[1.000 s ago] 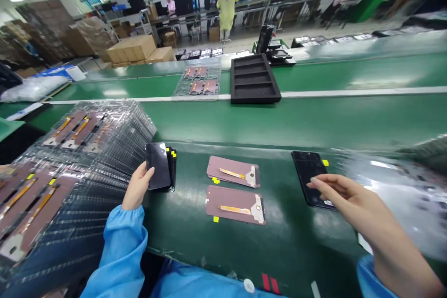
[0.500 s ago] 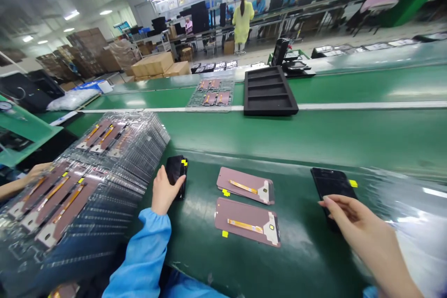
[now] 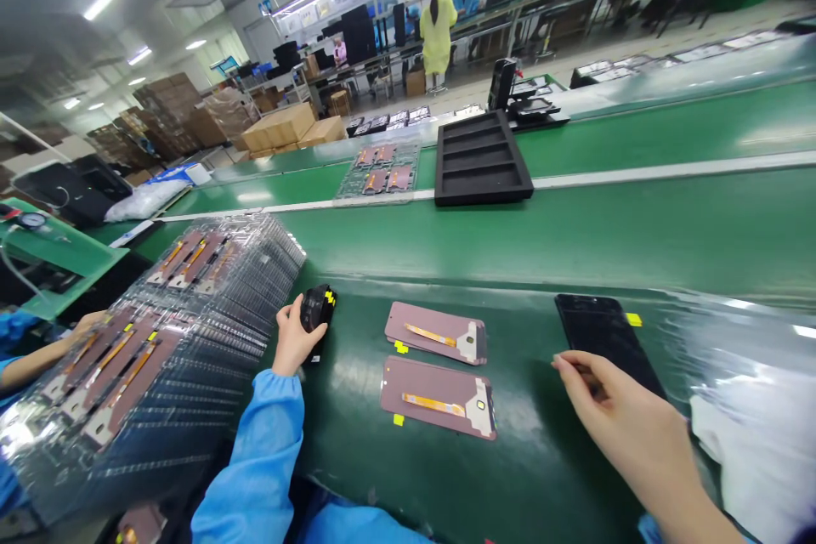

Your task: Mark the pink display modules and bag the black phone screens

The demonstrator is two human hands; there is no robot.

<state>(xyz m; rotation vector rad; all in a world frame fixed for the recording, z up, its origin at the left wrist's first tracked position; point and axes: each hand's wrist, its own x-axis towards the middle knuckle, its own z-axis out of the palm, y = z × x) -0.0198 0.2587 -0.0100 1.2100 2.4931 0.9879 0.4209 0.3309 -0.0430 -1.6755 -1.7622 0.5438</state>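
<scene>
My left hand (image 3: 294,338), in a blue sleeve, is closed around a small stack of black phone screens (image 3: 317,308) with yellow tabs, held on edge on the green mat. My right hand (image 3: 612,408) rests on the near end of a single black screen (image 3: 603,336) lying flat at the right, fingers curled on its edge. Between the hands two pinkish-brown screen panels lie back side up, the farther one (image 3: 437,331) above the nearer one (image 3: 439,385), each with an orange flex strip and a yellow tab.
Tall stacks of clear plastic trays (image 3: 166,331) holding more panels fill the left. Another person's hand (image 3: 82,325) touches them at far left. A black slotted tray (image 3: 479,160) and a clear tray of panels (image 3: 381,172) sit on the conveyor belt. White plastic wrap (image 3: 752,433) lies at the right.
My left hand has turned the black stack from lying face up to standing on edge and closed around it. My right hand has slid back toward the near end of the single black screen.
</scene>
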